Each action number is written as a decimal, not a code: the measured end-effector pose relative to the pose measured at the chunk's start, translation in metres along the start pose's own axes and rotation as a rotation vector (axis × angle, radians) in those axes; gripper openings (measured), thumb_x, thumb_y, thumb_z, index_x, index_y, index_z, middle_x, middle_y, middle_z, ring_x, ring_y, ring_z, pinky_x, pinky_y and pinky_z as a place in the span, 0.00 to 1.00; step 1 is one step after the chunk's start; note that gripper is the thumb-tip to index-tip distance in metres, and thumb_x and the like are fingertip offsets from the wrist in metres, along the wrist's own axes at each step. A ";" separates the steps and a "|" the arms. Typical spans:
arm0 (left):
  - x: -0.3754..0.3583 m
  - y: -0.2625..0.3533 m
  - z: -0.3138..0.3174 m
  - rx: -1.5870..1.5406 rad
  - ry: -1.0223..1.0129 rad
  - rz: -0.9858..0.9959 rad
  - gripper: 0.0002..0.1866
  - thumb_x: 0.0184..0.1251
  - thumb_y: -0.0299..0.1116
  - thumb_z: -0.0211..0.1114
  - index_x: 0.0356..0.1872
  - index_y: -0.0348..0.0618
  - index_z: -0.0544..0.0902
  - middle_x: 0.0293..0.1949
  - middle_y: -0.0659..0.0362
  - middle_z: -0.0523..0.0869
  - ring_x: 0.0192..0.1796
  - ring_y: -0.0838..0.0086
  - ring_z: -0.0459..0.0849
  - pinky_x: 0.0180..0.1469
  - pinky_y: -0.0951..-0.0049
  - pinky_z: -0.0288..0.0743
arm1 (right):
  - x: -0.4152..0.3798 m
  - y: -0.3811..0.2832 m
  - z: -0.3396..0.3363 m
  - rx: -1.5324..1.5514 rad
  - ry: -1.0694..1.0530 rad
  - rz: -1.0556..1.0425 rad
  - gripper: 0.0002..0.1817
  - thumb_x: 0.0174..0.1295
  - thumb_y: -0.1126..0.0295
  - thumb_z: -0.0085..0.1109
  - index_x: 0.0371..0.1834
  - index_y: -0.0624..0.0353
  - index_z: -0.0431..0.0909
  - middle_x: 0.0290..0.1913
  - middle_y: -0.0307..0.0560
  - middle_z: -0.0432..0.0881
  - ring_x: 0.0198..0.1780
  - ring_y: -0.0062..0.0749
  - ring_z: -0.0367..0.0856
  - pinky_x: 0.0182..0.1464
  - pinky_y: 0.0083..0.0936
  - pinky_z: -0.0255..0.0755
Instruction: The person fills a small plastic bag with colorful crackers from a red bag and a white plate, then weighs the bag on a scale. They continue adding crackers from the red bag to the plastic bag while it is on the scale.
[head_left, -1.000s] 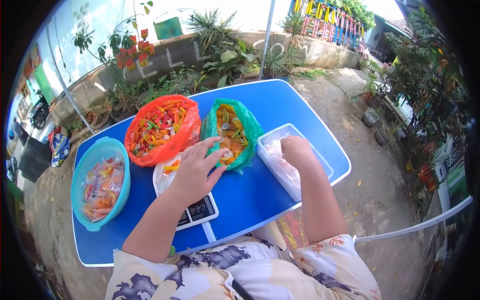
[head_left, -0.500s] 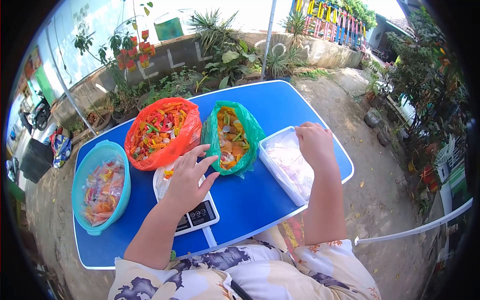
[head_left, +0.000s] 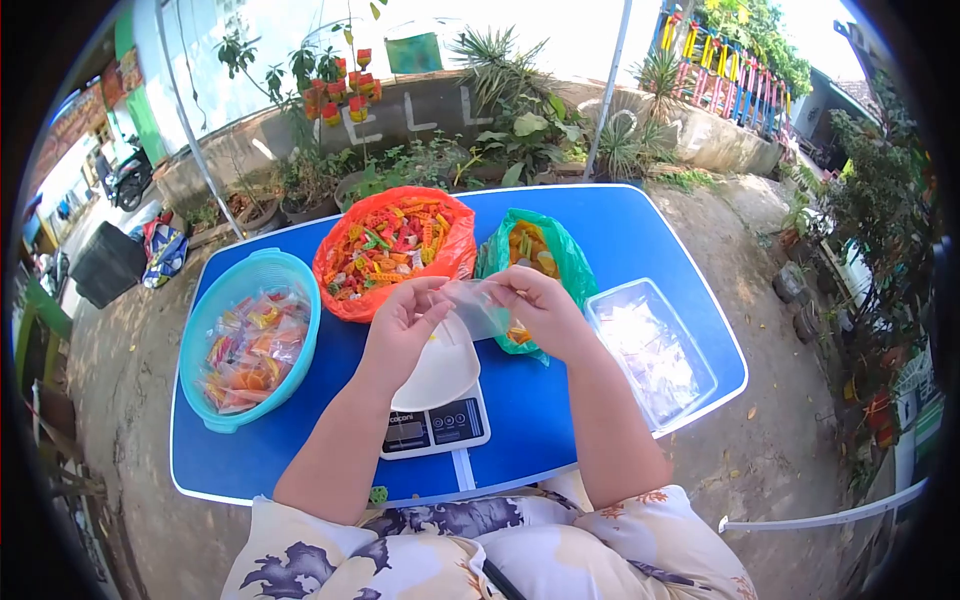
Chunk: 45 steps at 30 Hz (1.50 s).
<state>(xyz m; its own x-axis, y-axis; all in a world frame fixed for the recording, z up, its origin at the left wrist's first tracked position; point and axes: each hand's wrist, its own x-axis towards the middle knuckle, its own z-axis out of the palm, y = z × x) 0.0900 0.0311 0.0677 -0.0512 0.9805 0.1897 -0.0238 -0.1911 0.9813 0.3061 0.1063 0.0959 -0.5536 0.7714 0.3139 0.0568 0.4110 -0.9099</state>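
Observation:
A small clear plastic bag [head_left: 474,308] is stretched between my two hands above the table. My left hand [head_left: 402,330] pinches its left side, and my right hand [head_left: 540,308] pinches its right side. Below them, a white tray [head_left: 440,378] rests on a digital scale [head_left: 460,424]. Behind my left hand is a red plastic bag [head_left: 462,235] full of colourful dry snacks. A green plastic bag [head_left: 565,255] with orange and yellow pieces stands partly hidden behind my right hand. To the right, an open clear container [head_left: 710,385] holds many small plastic bags.
On the left of the blue table [head_left: 530,430] sits a turquoise basket [head_left: 190,345] with filled clear packets. Beyond the far edge are metal poles, plants and a low wall [head_left: 400,115]. A dark bin [head_left: 108,265] stands on the ground at the left.
My right hand has moved left from the clear container and now holds a small plastic bag. My left hand has closed on the bag's other side. The view has shifted, so the table appears further right.

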 end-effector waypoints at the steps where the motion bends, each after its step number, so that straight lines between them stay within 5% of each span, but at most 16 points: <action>1: -0.002 -0.001 -0.004 0.065 0.089 0.062 0.27 0.72 0.33 0.70 0.68 0.38 0.73 0.54 0.57 0.85 0.59 0.75 0.83 0.59 0.73 0.77 | 0.006 0.002 0.008 0.037 -0.057 0.003 0.10 0.76 0.72 0.56 0.52 0.66 0.81 0.45 0.42 0.84 0.48 0.20 0.80 0.51 0.22 0.75; 4: -0.016 0.010 -0.015 -0.281 0.197 0.048 0.24 0.72 0.26 0.69 0.66 0.37 0.74 0.55 0.56 0.84 0.57 0.74 0.84 0.60 0.74 0.78 | 0.024 0.002 0.032 0.298 -0.213 0.059 0.09 0.76 0.72 0.57 0.52 0.66 0.81 0.44 0.41 0.84 0.48 0.19 0.80 0.52 0.21 0.75; 8: -0.028 0.017 -0.039 -0.268 0.194 -0.033 0.25 0.70 0.26 0.70 0.65 0.38 0.74 0.51 0.55 0.87 0.52 0.73 0.87 0.56 0.73 0.82 | 0.049 0.017 0.063 0.247 -0.201 0.027 0.10 0.77 0.71 0.56 0.51 0.66 0.82 0.41 0.39 0.84 0.46 0.19 0.79 0.49 0.21 0.75; 9: -0.028 0.010 -0.049 -0.196 0.212 -0.026 0.25 0.70 0.26 0.70 0.65 0.38 0.74 0.49 0.55 0.88 0.51 0.73 0.88 0.55 0.73 0.82 | 0.053 0.018 0.065 0.114 -0.155 -0.029 0.09 0.74 0.73 0.57 0.50 0.65 0.82 0.41 0.43 0.85 0.44 0.27 0.83 0.48 0.25 0.76; 12: -0.029 -0.005 -0.067 -0.113 0.307 0.015 0.25 0.70 0.23 0.68 0.67 0.38 0.73 0.44 0.56 0.89 0.49 0.74 0.89 0.54 0.75 0.82 | 0.059 0.029 0.061 -0.275 0.084 -0.169 0.08 0.76 0.73 0.56 0.50 0.62 0.84 0.38 0.42 0.84 0.41 0.24 0.83 0.44 0.22 0.77; 13: -0.030 -0.008 -0.071 -0.119 0.343 0.022 0.26 0.70 0.21 0.67 0.68 0.38 0.72 0.46 0.55 0.89 0.50 0.73 0.89 0.56 0.75 0.82 | 0.061 0.040 0.059 -0.292 0.269 -0.219 0.08 0.74 0.74 0.56 0.46 0.61 0.85 0.35 0.45 0.82 0.38 0.33 0.84 0.44 0.26 0.77; 16: -0.030 -0.012 -0.074 -0.142 0.408 0.076 0.28 0.71 0.18 0.63 0.71 0.37 0.68 0.48 0.54 0.88 0.51 0.73 0.88 0.58 0.75 0.80 | 0.060 0.060 0.033 -0.982 0.330 -0.176 0.13 0.70 0.71 0.60 0.55 0.58 0.83 0.43 0.47 0.83 0.47 0.40 0.83 0.49 0.31 0.76; 19: -0.031 -0.010 -0.068 -0.093 0.404 0.122 0.32 0.72 0.15 0.59 0.75 0.38 0.61 0.48 0.53 0.87 0.52 0.73 0.87 0.60 0.74 0.80 | 0.052 0.055 0.043 -1.252 0.641 -0.309 0.28 0.64 0.67 0.66 0.69 0.50 0.75 0.55 0.50 0.81 0.58 0.43 0.78 0.54 0.38 0.71; 22: -0.033 -0.013 -0.060 -0.066 0.307 0.171 0.37 0.73 0.16 0.59 0.80 0.42 0.55 0.46 0.54 0.87 0.49 0.73 0.88 0.59 0.73 0.79 | 0.047 0.030 0.070 -0.886 0.466 -0.479 0.37 0.63 0.66 0.70 0.76 0.52 0.67 0.59 0.51 0.78 0.61 0.46 0.76 0.55 0.37 0.71; 25: -0.039 -0.011 -0.055 -0.008 0.196 0.185 0.41 0.73 0.16 0.59 0.82 0.44 0.50 0.46 0.53 0.87 0.50 0.73 0.87 0.59 0.71 0.79 | 0.042 0.027 0.105 -0.180 0.107 -0.327 0.32 0.63 0.70 0.71 0.72 0.54 0.72 0.51 0.45 0.81 0.53 0.35 0.79 0.51 0.30 0.72; 28: -0.041 -0.003 -0.053 -0.039 0.293 0.185 0.33 0.74 0.16 0.59 0.77 0.39 0.61 0.46 0.52 0.87 0.50 0.73 0.88 0.55 0.71 0.82 | 0.043 0.033 0.096 0.016 -0.160 -0.035 0.27 0.67 0.73 0.68 0.69 0.58 0.73 0.46 0.35 0.81 0.49 0.19 0.79 0.50 0.21 0.72; 29: -0.039 -0.004 -0.058 -0.021 0.298 0.124 0.28 0.74 0.18 0.61 0.73 0.37 0.66 0.45 0.52 0.88 0.49 0.73 0.88 0.55 0.71 0.82 | 0.043 0.034 0.095 0.002 -0.027 -0.043 0.22 0.68 0.77 0.66 0.66 0.58 0.76 0.41 0.30 0.80 0.44 0.14 0.79 0.48 0.16 0.72; 32: -0.038 -0.015 -0.072 -0.020 0.264 -0.006 0.15 0.74 0.21 0.64 0.59 0.34 0.78 0.43 0.54 0.89 0.47 0.73 0.89 0.54 0.72 0.83 | 0.042 0.034 0.092 0.105 0.068 -0.041 0.23 0.63 0.75 0.70 0.62 0.55 0.79 0.37 0.34 0.81 0.39 0.23 0.79 0.45 0.24 0.72; 35: -0.040 -0.019 -0.071 -0.080 0.231 -0.021 0.08 0.74 0.24 0.65 0.49 0.35 0.83 0.43 0.55 0.90 0.46 0.73 0.90 0.54 0.71 0.85 | 0.041 0.027 0.103 -0.629 0.473 -0.502 0.21 0.59 0.73 0.72 0.58 0.55 0.82 0.40 0.37 0.81 0.43 0.32 0.80 0.47 0.32 0.72; 38: -0.039 -0.022 -0.062 -0.094 0.318 -0.032 0.06 0.74 0.25 0.65 0.48 0.37 0.82 0.43 0.56 0.90 0.48 0.73 0.90 0.52 0.71 0.86 | 0.031 0.024 0.107 -0.653 0.357 -0.600 0.21 0.57 0.70 0.73 0.55 0.54 0.84 0.44 0.41 0.82 0.46 0.41 0.80 0.53 0.38 0.72; 45: -0.041 -0.022 -0.058 -0.319 0.230 -0.074 0.04 0.76 0.27 0.65 0.47 0.43 0.83 0.45 0.61 0.89 0.49 0.76 0.89 0.52 0.72 0.86 | 0.031 0.026 0.115 -0.324 -0.010 -0.584 0.18 0.58 0.70 0.73 0.52 0.56 0.85 0.46 0.44 0.84 0.48 0.42 0.82 0.53 0.38 0.76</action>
<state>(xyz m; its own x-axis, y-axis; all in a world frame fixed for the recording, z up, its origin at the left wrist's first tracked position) 0.0352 -0.0075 0.0362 -0.2592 0.9632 0.0708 -0.3432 -0.1604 0.9255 0.1952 0.0855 0.0506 -0.5769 0.3738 0.7263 -0.0092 0.8862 -0.4633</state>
